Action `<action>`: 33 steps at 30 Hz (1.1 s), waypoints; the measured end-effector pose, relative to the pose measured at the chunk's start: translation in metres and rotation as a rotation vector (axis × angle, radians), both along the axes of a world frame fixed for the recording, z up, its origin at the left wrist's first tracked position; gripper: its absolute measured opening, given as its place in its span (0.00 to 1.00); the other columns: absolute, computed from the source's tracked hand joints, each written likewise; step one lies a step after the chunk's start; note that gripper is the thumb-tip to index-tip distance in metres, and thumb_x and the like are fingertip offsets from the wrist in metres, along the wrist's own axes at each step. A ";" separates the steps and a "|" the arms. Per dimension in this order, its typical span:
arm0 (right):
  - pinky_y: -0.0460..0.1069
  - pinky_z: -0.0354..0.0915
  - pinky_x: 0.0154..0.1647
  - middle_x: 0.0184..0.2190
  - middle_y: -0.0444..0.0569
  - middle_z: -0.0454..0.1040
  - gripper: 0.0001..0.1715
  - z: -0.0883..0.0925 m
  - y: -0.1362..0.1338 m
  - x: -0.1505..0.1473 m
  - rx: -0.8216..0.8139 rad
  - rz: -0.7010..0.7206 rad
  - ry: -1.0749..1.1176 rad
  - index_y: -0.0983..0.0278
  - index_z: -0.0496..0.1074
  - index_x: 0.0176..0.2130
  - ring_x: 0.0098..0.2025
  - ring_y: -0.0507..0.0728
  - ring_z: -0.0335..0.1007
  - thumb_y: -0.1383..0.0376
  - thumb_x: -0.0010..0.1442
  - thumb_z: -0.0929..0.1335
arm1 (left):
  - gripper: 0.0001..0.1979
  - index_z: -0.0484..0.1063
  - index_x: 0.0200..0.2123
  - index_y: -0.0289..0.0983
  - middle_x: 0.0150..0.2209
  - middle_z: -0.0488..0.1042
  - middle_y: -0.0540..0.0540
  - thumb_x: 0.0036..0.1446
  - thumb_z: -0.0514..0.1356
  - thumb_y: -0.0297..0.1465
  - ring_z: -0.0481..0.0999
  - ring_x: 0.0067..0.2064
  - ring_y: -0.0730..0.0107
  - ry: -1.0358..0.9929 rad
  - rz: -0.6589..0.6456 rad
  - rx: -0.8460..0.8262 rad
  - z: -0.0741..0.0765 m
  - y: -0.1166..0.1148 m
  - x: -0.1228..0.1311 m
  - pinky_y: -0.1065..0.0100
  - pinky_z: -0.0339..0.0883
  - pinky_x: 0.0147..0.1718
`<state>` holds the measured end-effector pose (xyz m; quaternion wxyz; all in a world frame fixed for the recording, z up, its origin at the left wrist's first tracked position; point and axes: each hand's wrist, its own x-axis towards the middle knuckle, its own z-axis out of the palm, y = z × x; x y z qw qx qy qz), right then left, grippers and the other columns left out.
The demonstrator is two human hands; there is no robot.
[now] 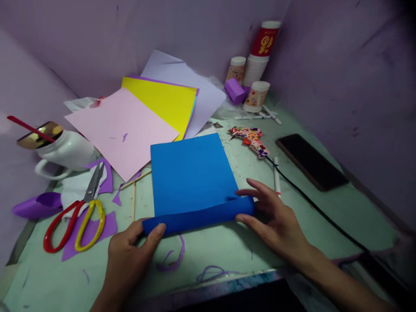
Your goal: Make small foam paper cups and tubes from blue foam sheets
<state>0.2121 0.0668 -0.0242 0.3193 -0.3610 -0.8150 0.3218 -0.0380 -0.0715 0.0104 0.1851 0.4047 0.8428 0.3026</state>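
A blue sheet of craft foam or thick paper lies in front of me, its near edge curled up into a loose roll. At the roll's left end, my left hand pinches it, thumb on top and fingers behind or underneath. My right hand holds the other end between the thumb in front and fingers at the back, some of them spread. Beyond the roll, the rest of the sheet stays flat on the table. The undersides of the roll and several left fingers are hidden.
Scissors lie left on purple scraps, near a white mug. Pink and yellow sheets sit behind. A patterned glue gun, its black cord, a phone and paper cups are at right.
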 end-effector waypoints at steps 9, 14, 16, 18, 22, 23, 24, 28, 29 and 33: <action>0.65 0.31 0.68 0.54 0.51 0.73 0.23 0.008 0.000 -0.018 0.719 0.300 -0.315 0.64 0.66 0.55 0.62 0.59 0.60 0.76 0.62 0.62 | 0.19 0.61 0.16 0.40 0.15 0.61 0.55 0.50 0.57 0.45 0.61 0.21 0.72 -0.011 0.111 -0.084 0.002 0.010 0.011 0.69 0.57 0.23; 0.65 0.57 0.61 0.52 0.53 0.75 0.18 0.004 0.013 -0.028 0.733 0.433 -0.327 0.69 0.68 0.53 0.54 0.61 0.69 0.72 0.66 0.59 | 0.17 0.72 0.35 0.39 0.30 0.76 0.47 0.52 0.57 0.47 0.74 0.31 0.62 0.159 0.090 -0.091 -0.004 0.004 0.005 0.62 0.67 0.32; 0.63 0.64 0.56 0.50 0.54 0.76 0.20 0.006 0.016 -0.029 0.743 0.472 -0.325 0.69 0.69 0.52 0.51 0.60 0.72 0.72 0.67 0.56 | 0.21 0.69 0.46 0.35 0.44 0.75 0.37 0.55 0.56 0.43 0.75 0.43 0.53 0.371 -0.002 0.056 -0.005 0.002 0.006 0.56 0.69 0.39; 0.60 0.68 0.51 0.49 0.55 0.77 0.21 0.009 0.016 -0.029 0.740 0.491 -0.326 0.70 0.69 0.52 0.48 0.60 0.74 0.73 0.67 0.55 | 0.18 0.67 0.48 0.32 0.49 0.71 0.31 0.57 0.55 0.36 0.70 0.50 0.47 0.638 -0.192 0.210 -0.004 0.000 0.009 0.49 0.65 0.46; 0.58 0.71 0.46 0.47 0.58 0.77 0.21 0.011 0.014 -0.028 0.712 0.503 -0.306 0.72 0.70 0.51 0.47 0.61 0.74 0.73 0.65 0.56 | 0.14 0.68 0.47 0.34 0.43 0.77 0.40 0.56 0.57 0.27 0.72 0.47 0.53 0.931 -0.636 0.284 -0.005 -0.001 0.018 0.43 0.50 0.56; 0.58 0.71 0.45 0.47 0.58 0.77 0.21 0.010 0.014 -0.028 0.702 0.508 -0.301 0.72 0.70 0.51 0.47 0.61 0.74 0.73 0.65 0.56 | 0.14 0.68 0.47 0.34 0.42 0.78 0.41 0.56 0.57 0.27 0.72 0.46 0.54 0.941 -0.680 0.282 -0.007 0.000 0.020 0.43 0.48 0.57; 0.58 0.71 0.45 0.47 0.59 0.77 0.21 0.010 0.013 -0.029 0.691 0.512 -0.296 0.72 0.70 0.52 0.47 0.61 0.74 0.73 0.64 0.57 | 0.14 0.68 0.48 0.33 0.41 0.78 0.41 0.57 0.57 0.27 0.73 0.46 0.55 0.944 -0.692 0.278 -0.010 0.001 0.021 0.44 0.50 0.56; 0.57 0.72 0.43 0.46 0.58 0.78 0.20 0.007 0.014 -0.029 0.642 0.532 -0.280 0.71 0.69 0.51 0.47 0.61 0.74 0.75 0.64 0.57 | 0.11 0.70 0.44 0.34 0.37 0.77 0.39 0.60 0.53 0.30 0.75 0.40 0.57 0.940 -0.660 0.250 -0.021 0.004 0.022 0.54 0.67 0.42; 0.56 0.72 0.42 0.45 0.58 0.78 0.19 0.007 0.015 -0.029 0.621 0.538 -0.284 0.71 0.69 0.50 0.46 0.60 0.74 0.75 0.64 0.57 | 0.11 0.70 0.43 0.34 0.36 0.76 0.39 0.61 0.52 0.31 0.76 0.37 0.58 0.933 -0.651 0.242 -0.022 0.005 0.022 0.58 0.69 0.38; 0.54 0.72 0.39 0.42 0.56 0.79 0.15 0.011 0.018 -0.029 0.503 0.583 -0.338 0.69 0.70 0.47 0.42 0.59 0.75 0.73 0.63 0.60 | 0.12 0.72 0.42 0.35 0.35 0.77 0.40 0.61 0.51 0.31 0.76 0.33 0.62 0.867 -0.635 0.213 -0.016 0.009 0.021 0.63 0.71 0.30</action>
